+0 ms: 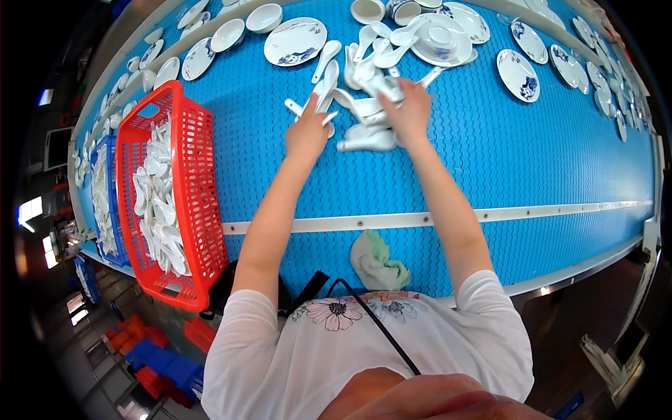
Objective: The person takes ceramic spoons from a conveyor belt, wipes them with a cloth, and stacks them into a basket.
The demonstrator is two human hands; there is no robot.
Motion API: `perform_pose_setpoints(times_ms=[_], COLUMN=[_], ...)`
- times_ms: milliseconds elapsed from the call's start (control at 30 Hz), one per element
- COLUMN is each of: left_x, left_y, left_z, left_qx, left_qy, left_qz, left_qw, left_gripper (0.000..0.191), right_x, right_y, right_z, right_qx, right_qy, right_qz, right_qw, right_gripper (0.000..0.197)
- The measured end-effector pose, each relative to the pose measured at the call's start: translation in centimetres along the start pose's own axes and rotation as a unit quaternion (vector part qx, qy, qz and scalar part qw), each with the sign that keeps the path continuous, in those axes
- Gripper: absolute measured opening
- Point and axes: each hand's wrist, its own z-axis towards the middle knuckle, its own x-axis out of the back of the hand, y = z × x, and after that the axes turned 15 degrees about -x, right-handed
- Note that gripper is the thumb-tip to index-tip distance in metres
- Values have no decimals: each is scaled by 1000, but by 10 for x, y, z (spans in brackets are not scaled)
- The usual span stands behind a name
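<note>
White ceramic soup spoons (pixel 370 71) lie in a loose pile on a blue conveyor belt (pixel 273 178) in front of me. At the pile's left side, my left hand (pixel 308 134) is closed around a few spoons, and a handle sticks out past its fingers. My right hand (pixel 409 113) curls over spoons at the pile's right side, its fingertips among them; blur hides the exact grip. Between and just below the hands, more spoons (pixel 367 137) rest close together, slightly blurred.
A red plastic basket (pixel 202 184) holding many spoons stands at the left, beside a blue basket (pixel 110 252). Plates (pixel 295 42), bowls (pixel 264 18) and cups (pixel 367 10) sit farther back. A white rail (pixel 325 224) crosses the belt; a cloth (pixel 375 262) lies near my body.
</note>
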Motion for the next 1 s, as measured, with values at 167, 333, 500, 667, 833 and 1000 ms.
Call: perform_pose_setpoints(times_ms=[167,333,500,667,833,1000], left_x=[-4,8,19,34,24,2], left_y=[-18,-42,-42,-29,-6,17], left_z=[-70,-141,-171,-178,-176,-167], left_qx=[43,33,108,232,300,310], left_qy=[45,154,186,209,184,109], left_qz=[1,-30,-168,-450,-744,-841], left_qw=[998,987,962,837,568,430], left_gripper=[21,19,19,24,27,18], right_x=[-21,4,0,-1,6,4], right_y=[-33,-43,-12,-9,-23,-23], right_z=[-68,-20,67,57,64,108], right_qx=[47,96,36,-20,109,163], right_qy=[-148,-95,11,-219,-203,-154], right_qz=[-2,50,-82,-124,-115,-192], right_qw=[988,990,996,968,966,955], right_gripper=[62,43,38,34,26,27])
